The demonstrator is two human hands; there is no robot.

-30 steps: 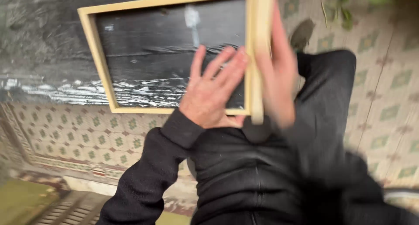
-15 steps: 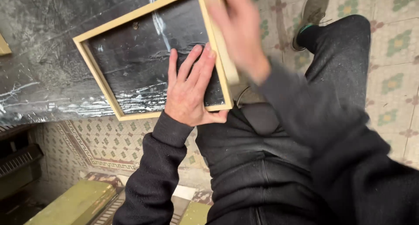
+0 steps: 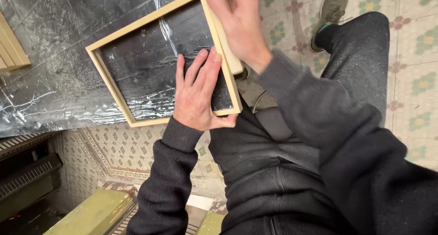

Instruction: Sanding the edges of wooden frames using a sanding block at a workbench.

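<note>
a shallow rectangular frame (image 3: 112, 78) of pale, smooth wood lies on a black worktop (image 3: 50, 75) covered in crinkled, glossy plastic film, its near corner jutting past the worktop's near edge over the patterned tile floor (image 3: 413, 80). inside the frame there is only the same wrinkled black film. the left hand (image 3: 199, 94) lies flat within it, fingers straight and close together, palm pressing the film at the near right corner, thumb hooked over the near rail. the right hand (image 3: 237, 23) closes around a pale sanding block (image 3: 226, 50) set against the frame's right rail, wrist bent down. both arms wear dark fleece sleeves. more pale wooden strips (image 3: 11, 46) lie at the worktop's left edge.
</note>
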